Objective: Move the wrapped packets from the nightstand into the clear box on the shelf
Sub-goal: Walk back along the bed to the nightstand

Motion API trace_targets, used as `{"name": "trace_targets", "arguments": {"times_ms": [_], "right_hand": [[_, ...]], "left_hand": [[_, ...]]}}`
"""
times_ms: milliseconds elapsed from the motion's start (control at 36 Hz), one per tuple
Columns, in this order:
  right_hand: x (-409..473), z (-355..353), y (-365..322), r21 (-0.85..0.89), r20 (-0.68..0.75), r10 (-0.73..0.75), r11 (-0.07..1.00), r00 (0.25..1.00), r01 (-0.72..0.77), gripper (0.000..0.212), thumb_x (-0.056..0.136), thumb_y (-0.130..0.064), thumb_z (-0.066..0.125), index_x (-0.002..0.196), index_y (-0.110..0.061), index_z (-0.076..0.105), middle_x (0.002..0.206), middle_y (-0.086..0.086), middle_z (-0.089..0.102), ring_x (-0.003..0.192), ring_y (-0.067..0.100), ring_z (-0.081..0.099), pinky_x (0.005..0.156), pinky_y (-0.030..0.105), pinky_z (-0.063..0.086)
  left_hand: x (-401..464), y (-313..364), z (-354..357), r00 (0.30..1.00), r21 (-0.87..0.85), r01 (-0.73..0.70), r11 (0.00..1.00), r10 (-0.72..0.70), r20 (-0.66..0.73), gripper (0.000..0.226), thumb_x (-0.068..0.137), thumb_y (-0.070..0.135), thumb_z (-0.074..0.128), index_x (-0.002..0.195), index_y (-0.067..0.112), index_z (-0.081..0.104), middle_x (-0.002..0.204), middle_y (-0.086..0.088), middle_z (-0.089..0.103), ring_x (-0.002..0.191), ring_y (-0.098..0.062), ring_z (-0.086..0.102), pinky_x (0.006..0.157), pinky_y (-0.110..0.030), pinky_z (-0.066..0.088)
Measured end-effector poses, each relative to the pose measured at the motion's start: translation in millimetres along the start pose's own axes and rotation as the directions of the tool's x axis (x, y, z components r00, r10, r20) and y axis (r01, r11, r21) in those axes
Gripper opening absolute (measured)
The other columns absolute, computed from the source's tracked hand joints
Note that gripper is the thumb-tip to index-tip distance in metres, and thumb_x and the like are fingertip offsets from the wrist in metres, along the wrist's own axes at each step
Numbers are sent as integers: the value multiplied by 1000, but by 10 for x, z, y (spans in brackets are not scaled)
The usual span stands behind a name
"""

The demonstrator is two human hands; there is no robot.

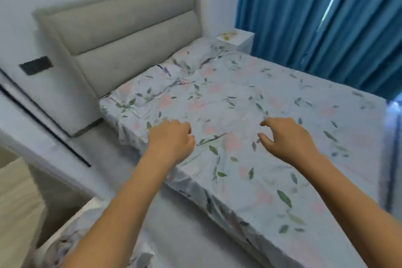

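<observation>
A white nightstand [241, 42] stands at the far side of the bed, next to the blue curtain. On its top lie small yellowish wrapped packets [228, 35], blurred and far from both hands. My left hand [171, 140] hovers over the near edge of the bed with its fingers curled in and nothing visible in it. My right hand [282, 139] is held above the sheet, fingers apart and bent, holding nothing. The clear box and the shelf are out of view.
A bed with a floral sheet [250, 128] lies between me and the nightstand. A grey padded headboard [128, 35] is at the left, blue curtains [326, 17] at the back right. A white cabinet edge [39, 119] and bedding [71, 241] sit at the lower left.
</observation>
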State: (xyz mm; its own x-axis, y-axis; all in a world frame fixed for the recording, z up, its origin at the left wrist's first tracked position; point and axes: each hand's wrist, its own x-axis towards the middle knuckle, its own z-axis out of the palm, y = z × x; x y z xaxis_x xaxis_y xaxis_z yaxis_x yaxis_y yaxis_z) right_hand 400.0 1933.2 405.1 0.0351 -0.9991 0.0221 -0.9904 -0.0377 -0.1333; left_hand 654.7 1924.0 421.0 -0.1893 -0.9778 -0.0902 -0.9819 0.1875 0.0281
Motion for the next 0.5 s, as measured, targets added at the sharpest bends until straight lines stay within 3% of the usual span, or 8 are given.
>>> {"name": "trace_targets", "arguments": {"times_ms": [111, 250, 361, 500], "right_hand": [[-665, -171, 1059, -7, -6, 234, 972, 972, -234, 44, 94, -44, 47, 131, -21, 50, 126, 3, 60, 118, 26, 51, 87, 38, 49], [-1720, -379, 2182, -7, 10, 475, 880, 880, -475, 46, 93, -44, 50, 133, -22, 50, 128, 2, 59, 119, 26, 52, 88, 37, 48], [-2548, -479, 2967, -13, 33, 600, 800, 800, -600, 50, 90, -46, 52, 135, -22, 48, 129, 4, 59, 117, 28, 53, 89, 38, 48], [-3391, -602, 3709, -7, 42, 698, 716, 715, -698, 63, 90, -52, 49, 145, -29, 28, 133, 4, 53, 120, 28, 48, 89, 39, 46]], "left_hand": [[209, 1103, 81, 973, 48, -228, 973, 226, 41, 39, 99, 39, 35, 130, 22, 52, 119, -5, 61, 111, -29, 53, 79, -37, 45], [35, 2613, 252, 890, 23, -451, 892, 447, 91, 40, 99, 39, 36, 133, 25, 49, 118, -4, 62, 112, -27, 54, 80, -36, 45], [-241, 3717, 409, 813, -11, -575, 818, 573, 105, 44, 99, 42, 35, 139, 26, 42, 121, -3, 61, 113, -26, 53, 82, -36, 46], [-587, 4848, 570, 727, -32, -678, 734, 676, 118, 51, 98, 47, 34, 145, 29, 29, 121, -6, 60, 113, -28, 53, 82, -37, 44]]}}
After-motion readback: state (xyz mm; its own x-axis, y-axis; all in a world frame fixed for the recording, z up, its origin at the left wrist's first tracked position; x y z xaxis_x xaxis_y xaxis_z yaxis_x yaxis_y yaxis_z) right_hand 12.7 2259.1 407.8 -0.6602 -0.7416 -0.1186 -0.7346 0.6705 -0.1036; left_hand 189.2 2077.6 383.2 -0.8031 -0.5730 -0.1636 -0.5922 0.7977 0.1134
